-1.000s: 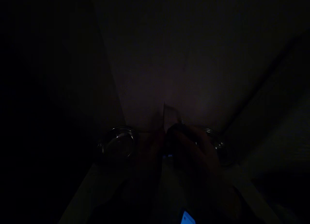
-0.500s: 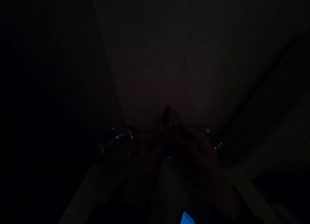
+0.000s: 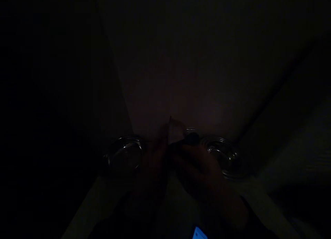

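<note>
At the near edge, a phone [image 3: 199, 234] showed part of a lit blue screen, the brightest spot in a very dark scene. Beyond it lay a pale tabletop [image 3: 181, 206], with the forearms coming in over it from either side, a dark sleeve [image 3: 254, 218] ending at the right wrist.

The right hand [image 3: 198, 168] was turned inward, its fingers bent and close together against a dark item [image 3: 191, 138]; whether they were clamped on it could not be told. The left hand [image 3: 153, 166] stood opposite, just beside the same item, but its fingers sank into shadow, and their state could not be made out.

The dark item was between the hands, near the middle, and a thin-edged, paler piece [image 3: 176, 131] rose upright from it. Shiny round bowls flanked the hands: the left bowl [image 3: 129, 137] beside the left hand, the right bowl [image 3: 219, 139] just past the right hand, both with glinting rims; their contents were too dim to tell.

Farthest off, a plain, dim panel [image 3: 178, 60] stretched behind everything.
</note>
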